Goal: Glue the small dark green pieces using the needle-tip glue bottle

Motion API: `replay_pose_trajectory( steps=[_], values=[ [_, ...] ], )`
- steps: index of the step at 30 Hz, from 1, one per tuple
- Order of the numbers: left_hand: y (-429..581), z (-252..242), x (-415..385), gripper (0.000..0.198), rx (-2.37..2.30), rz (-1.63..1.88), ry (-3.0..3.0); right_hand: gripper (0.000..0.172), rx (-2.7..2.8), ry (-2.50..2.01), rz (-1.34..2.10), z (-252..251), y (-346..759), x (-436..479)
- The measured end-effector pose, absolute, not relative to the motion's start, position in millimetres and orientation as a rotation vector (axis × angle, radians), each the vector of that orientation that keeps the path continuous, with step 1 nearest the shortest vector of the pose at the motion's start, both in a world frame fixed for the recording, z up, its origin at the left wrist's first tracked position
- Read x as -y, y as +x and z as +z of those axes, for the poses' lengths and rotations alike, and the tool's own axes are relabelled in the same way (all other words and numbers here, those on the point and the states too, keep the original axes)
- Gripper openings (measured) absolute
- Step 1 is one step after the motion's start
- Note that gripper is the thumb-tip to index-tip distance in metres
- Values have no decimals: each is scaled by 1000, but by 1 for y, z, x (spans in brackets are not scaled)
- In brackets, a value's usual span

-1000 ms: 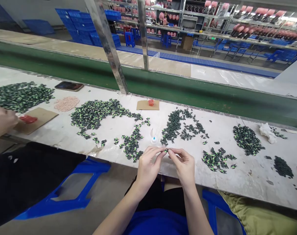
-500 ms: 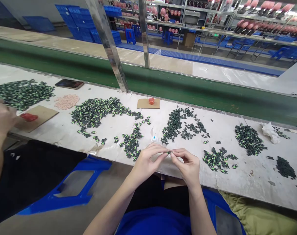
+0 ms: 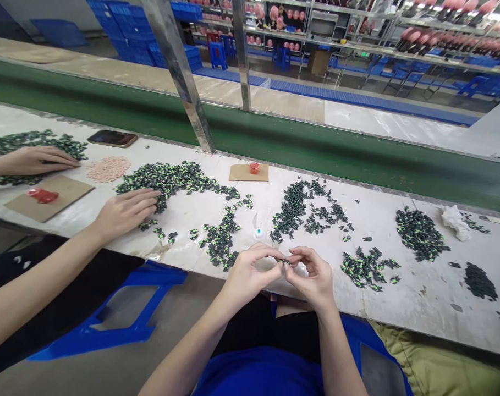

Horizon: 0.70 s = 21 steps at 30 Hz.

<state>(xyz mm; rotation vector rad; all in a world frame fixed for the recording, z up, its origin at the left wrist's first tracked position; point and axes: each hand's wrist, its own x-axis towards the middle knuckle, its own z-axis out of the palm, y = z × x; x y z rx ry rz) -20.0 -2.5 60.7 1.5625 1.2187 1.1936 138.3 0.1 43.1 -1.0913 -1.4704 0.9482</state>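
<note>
My left hand and my right hand meet at the near edge of the white worktable, fingertips pinched together on a small dark green piece. Just beyond my hands stands a small white glue bottle. A pile of dark pieces lies behind it, and a cluster of black-and-green pieces lies to the left.
A co-worker on my left rests one hand on a big pile of pieces and the other hand on a far-left pile. Cardboard with a red cap, a phone, more piles and a green conveyor surround.
The co-worker's hands have reached forward onto the piles on the table. My own hands have stayed together at the table edge, still pinching the small piece.
</note>
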Motion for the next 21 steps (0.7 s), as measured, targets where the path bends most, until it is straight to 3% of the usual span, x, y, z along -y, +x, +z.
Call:
replay_pose_trajectory(
  steps=[13, 21],
  values=[
    [-13, 49, 7, 12, -1256, 1189, 1617, 16, 1386, -1167, 1024, 27, 138, 2],
    [-23, 31, 16, 25, -1245, 1005, 1623, 15, 1547, -1390, 779, 22, 186, 7]
  ],
)
